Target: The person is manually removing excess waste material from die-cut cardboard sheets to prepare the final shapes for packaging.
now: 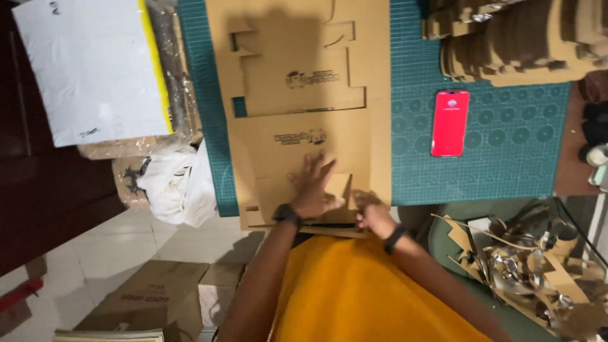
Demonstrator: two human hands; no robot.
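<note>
A large die-cut cardboard sheet [304,107] lies flat on the green cutting mat [487,158] that covers the worktop, running from the far edge down to the near edge, where its lowest flaps overhang slightly. The left hand [311,187] rests palm-down on the sheet near that near edge, fingers spread wide and pressing on the board, a dark watch at the wrist. The right hand [372,212] sits just beside it at the sheet's near right corner, fingers curled over the cardboard edge; whether it pinches the board or only touches it cannot be told.

To the right of the sheet, a red phone [450,122] lies flat on the bare mat, well apart from the hands. At the far right corner stands a stack of cut cardboard pieces [513,44]. Off the near right corner, a heap of cardboard scraps [538,266] lies below the worktop.

Left of the mat, a white flat package with a yellow edge [95,69] lies on clear plastic wrap, with crumpled white cloth [180,180] just below it. The floor is pale tile [95,253], with a brown cardboard box [152,297] on it near the person's orange shirt [361,291].
</note>
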